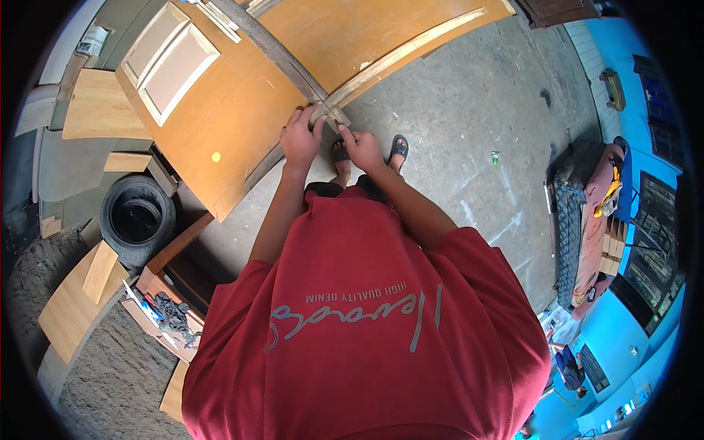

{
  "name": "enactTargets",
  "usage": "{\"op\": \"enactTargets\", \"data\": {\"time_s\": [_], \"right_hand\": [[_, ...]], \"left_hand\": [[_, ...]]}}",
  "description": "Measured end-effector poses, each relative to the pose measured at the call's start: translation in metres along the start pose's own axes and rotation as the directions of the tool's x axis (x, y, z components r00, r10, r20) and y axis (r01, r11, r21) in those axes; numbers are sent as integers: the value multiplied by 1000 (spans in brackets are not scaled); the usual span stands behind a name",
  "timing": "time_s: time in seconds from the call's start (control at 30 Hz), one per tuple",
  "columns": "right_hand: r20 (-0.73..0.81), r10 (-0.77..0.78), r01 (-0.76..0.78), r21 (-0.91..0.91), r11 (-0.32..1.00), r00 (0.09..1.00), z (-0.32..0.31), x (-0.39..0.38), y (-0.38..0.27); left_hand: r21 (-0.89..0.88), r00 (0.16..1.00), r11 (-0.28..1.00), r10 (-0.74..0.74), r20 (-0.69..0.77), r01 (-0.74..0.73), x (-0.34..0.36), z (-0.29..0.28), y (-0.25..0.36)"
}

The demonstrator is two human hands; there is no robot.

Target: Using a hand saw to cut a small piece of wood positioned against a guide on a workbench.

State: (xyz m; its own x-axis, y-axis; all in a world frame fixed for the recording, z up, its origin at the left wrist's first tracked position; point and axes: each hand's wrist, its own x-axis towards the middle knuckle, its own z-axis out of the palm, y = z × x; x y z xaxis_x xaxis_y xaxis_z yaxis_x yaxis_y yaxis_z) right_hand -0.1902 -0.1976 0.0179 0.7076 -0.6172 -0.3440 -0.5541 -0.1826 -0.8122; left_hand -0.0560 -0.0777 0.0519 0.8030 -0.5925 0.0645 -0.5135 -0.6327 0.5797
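Note:
At the near edge of an orange-brown wooden work surface [253, 92], my left hand [301, 141] is closed round a small wooden piece [320, 112]. The piece sits where a long dark wooden beam [275, 48] meets a pale-edged strip of wood [403, 59]. Just to the right, my right hand [361, 149] has its fingers curled, with thumb and fingertip near the beam's end. Whatever lies between those fingers is too small to make out. A white-edged framed panel [178, 73] lies on the surface further left.
Left of the work surface are stacked tyres [138, 218], loose plywood pieces [82, 297] and an open drawer box [158, 323] with clutter. Concrete floor [469, 147] spreads to the right, with a small green wrapper [495, 158]. A padded stack [587, 213] stands along the blue wall.

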Motion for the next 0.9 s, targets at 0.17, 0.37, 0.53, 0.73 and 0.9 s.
{"op": "enactTargets", "data": {"time_s": [0.17,0.37,0.53,0.73,0.9], "right_hand": [[11,-19,18,55,998,1000,-5,-30,30],[54,-18,15,57,998,998,-17,-47,26],[56,28,-27,-4,1000,998,-10,-23,12],[65,-45,43,42,998,997,-36,-73,39],[70,-18,10,107,994,997,-42,-66,48]], "left_hand": [[-48,997,997,-58,45,60,0,1,-5],[-36,999,999,-29,15,29,-2,7,-7],[-57,999,998,-27,27,28,1,3,-4],[-40,1000,999,-15,15,15,-1,5,-7],[-34,1000,999,15,-4,-15,0,4,-8]]}}
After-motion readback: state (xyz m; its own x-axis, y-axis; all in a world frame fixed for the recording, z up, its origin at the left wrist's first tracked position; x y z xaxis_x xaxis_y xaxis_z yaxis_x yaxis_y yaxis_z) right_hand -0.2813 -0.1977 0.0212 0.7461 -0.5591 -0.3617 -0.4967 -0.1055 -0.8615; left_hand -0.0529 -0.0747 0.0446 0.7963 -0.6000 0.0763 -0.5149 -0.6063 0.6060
